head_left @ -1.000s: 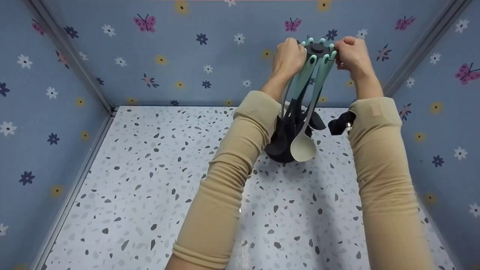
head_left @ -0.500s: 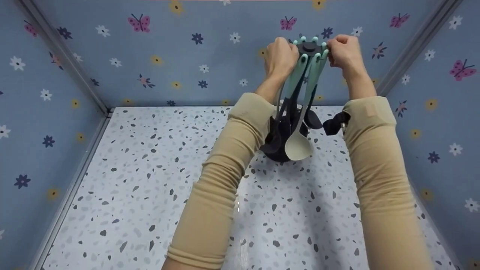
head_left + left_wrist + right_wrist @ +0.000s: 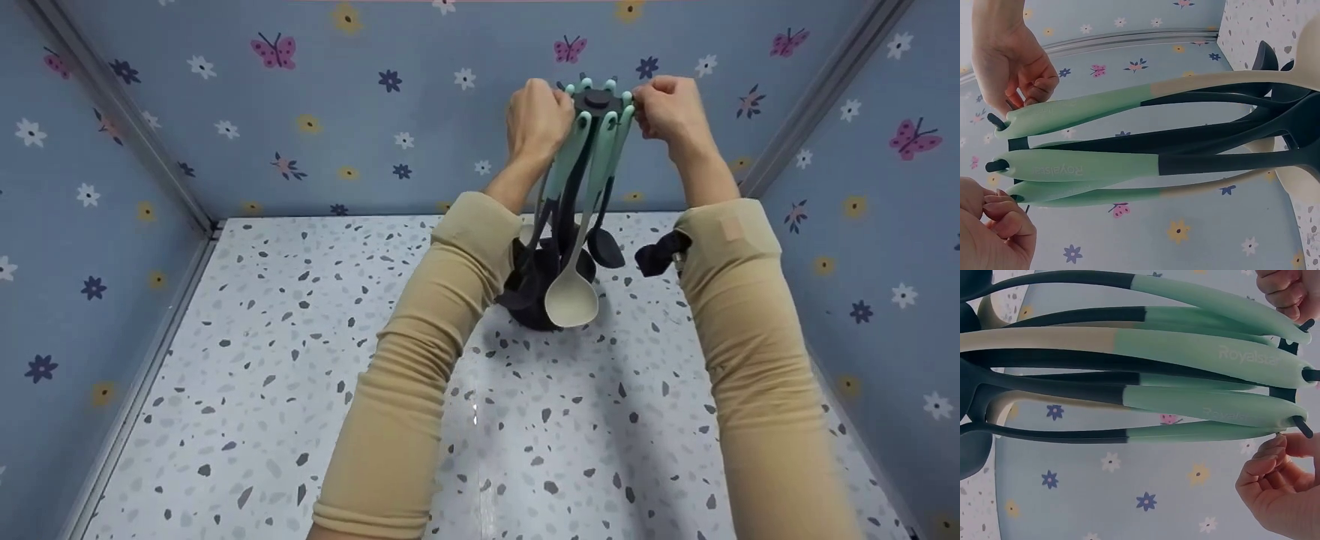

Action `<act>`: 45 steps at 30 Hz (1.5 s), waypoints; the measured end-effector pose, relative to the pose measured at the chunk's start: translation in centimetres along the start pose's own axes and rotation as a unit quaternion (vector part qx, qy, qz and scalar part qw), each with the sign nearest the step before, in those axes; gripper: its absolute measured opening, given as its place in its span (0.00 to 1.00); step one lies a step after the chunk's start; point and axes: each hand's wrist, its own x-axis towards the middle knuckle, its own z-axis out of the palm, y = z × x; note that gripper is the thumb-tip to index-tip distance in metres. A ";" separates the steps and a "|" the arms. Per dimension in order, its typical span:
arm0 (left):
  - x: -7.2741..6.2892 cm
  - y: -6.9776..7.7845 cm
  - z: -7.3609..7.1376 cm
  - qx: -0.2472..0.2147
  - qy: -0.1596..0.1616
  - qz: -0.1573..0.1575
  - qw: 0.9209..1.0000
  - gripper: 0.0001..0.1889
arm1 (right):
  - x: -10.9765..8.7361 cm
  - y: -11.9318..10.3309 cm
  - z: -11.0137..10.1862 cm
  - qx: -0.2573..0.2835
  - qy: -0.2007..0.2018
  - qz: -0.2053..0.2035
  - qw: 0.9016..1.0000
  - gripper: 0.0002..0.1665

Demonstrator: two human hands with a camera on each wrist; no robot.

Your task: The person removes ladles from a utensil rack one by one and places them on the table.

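A black utensil stand (image 3: pixel 598 100) with a round hub on top stands near the back wall. Kitchen utensils hang from its hooks by mint-green handles (image 3: pixel 1081 164). Among them are a beige ladle (image 3: pixel 571 300) at the front and a dark spoon-like head (image 3: pixel 605 248) to the right. On the left side of the top, my left hand (image 3: pixel 538 120) grips with curled fingers, its fingertips at a handle end in the left wrist view. Opposite it, my right hand (image 3: pixel 673 112) pinches at the rim; the right wrist view shows thumb and fingertip meeting beside the lowest handle.
The stand is on a white speckled tabletop (image 3: pixel 300 360). Blue flowered panels (image 3: pixel 420 97) rise behind it and at both sides, joined by grey metal corner rails (image 3: pixel 120 127). A black wrist device (image 3: pixel 658 253) sticks out from the right sleeve.
The utensil stand has moved left across the tabletop with its hanging utensils, and both hands have travelled with it. The head view has also shifted slightly.
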 end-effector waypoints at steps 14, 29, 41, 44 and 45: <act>-1.2 -2.4 -2.5 -0.038 0.020 0.037 0.998 0.22 | -1.1 -0.3 2.6 0.023 -0.019 -0.028 0.999 0.12; -2.6 -4.2 -5.8 -0.049 0.014 0.024 0.998 0.22 | -2.8 0.0 5.1 0.063 -0.057 -0.082 0.993 0.14; -3.9 -5.4 -7.9 -0.063 0.014 0.043 0.997 0.22 | -4.2 -0.3 6.6 0.087 -0.086 -0.096 0.988 0.14; -4.1 -5.6 -8.3 -0.063 0.012 0.038 0.997 0.21 | -4.4 -0.3 6.9 0.088 -0.089 -0.103 0.987 0.14; -4.2 -5.6 -8.4 -0.064 0.011 0.037 0.997 0.21 | -4.5 -0.3 7.0 0.088 -0.090 -0.104 0.987 0.14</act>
